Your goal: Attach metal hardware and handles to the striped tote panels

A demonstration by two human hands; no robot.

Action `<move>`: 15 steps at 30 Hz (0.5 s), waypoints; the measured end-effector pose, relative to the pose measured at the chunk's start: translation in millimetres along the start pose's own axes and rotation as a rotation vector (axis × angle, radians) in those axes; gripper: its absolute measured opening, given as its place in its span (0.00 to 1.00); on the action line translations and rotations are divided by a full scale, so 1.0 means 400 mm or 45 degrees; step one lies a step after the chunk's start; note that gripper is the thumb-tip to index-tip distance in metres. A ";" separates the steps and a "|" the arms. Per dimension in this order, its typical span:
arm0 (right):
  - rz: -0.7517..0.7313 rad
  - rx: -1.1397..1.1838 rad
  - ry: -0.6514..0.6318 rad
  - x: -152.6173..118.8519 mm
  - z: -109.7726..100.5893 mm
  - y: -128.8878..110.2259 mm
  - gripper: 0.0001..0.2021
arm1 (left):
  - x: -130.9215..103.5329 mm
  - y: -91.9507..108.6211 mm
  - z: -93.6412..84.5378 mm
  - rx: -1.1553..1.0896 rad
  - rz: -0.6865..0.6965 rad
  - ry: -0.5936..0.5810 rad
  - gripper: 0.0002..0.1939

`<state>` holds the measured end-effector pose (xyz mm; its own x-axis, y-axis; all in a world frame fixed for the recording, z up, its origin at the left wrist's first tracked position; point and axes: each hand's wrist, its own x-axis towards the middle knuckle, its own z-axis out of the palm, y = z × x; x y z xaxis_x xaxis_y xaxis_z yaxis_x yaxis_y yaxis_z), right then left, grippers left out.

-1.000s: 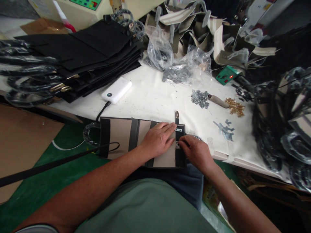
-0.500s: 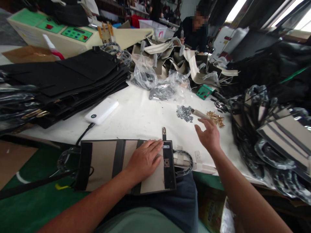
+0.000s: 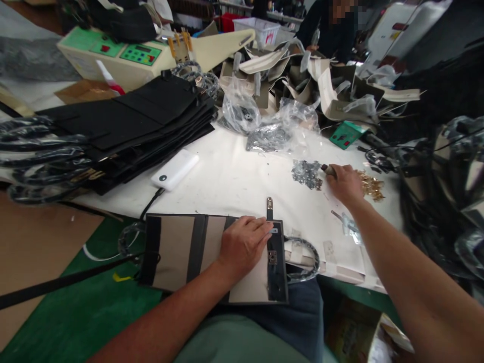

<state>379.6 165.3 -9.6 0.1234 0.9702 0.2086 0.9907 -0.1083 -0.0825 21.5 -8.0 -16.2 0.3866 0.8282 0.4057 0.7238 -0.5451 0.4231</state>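
Note:
My left hand [image 3: 244,247] lies flat on an opened-out bag body [image 3: 176,242] with beige panels and black strips, its fingertips at the right-hand black strip. On that strip are a small silver metal plate [image 3: 274,231] and a square metal fitting [image 3: 272,257]. A tab with a metal clasp [image 3: 269,203] sticks out beyond the far edge. My right hand [image 3: 343,184] is closed around a beige stick-like tool [image 3: 328,170] with a dark end; most of it is hidden. Grey metal plates [image 3: 306,174] lie left of this hand, gold-coloured fasteners [image 3: 370,185] to its right.
A white power bank [image 3: 176,170] with a cable lies beside stacked black bag pieces [image 3: 143,111]. Plastic bags [image 3: 270,136], a green device [image 3: 345,134] and heaped bag parts [image 3: 328,96] are farther back. More bags stand at right; a person is across the table.
My right hand has come down onto the stick-like tool and closed around it. My left hand stays on the bag body. The whole view has shifted, uncovering small metal pieces near my right forearm.

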 end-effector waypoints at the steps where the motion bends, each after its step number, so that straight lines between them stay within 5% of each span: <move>1: 0.012 0.093 0.060 -0.012 -0.015 -0.009 0.22 | -0.001 0.000 0.002 0.006 0.003 0.008 0.11; 5: 0.122 0.772 0.284 -0.114 -0.104 -0.095 0.22 | 0.000 0.003 0.001 0.023 -0.018 -0.019 0.11; 11: 0.328 2.162 0.196 -0.332 -0.192 -0.317 0.06 | 0.017 0.013 -0.010 0.024 -0.065 -0.094 0.10; 15: 0.470 2.474 0.290 -0.392 -0.189 -0.403 0.18 | 0.030 0.006 -0.010 0.001 -0.043 -0.131 0.09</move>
<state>204.9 14.3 44.5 0.4299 0.9026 0.0215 -0.4400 0.2303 -0.8680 25.6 0.1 -7.2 0.4186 0.8553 0.3055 0.7382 -0.5164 0.4342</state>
